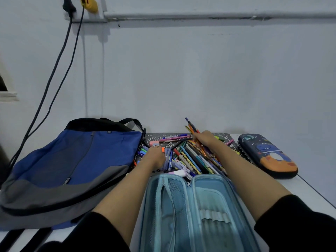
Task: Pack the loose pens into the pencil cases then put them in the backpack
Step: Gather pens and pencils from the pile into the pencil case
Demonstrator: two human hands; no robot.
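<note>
Nearby, backpack (pixel 72 160) left of pens (pixel 189 159), dinosaur case (pixel 267 155) right, open case (pixel 214 193) nearest

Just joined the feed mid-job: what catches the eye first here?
The jumble of coloured pens at mid-table draws the eye: the right hand grips a bunch of pencils, the left hand rests on the pile. An open light-blue pencil case lies nearest the camera, a blue backpack flat on the left, a closed dinosaur pencil case on the right.
</note>
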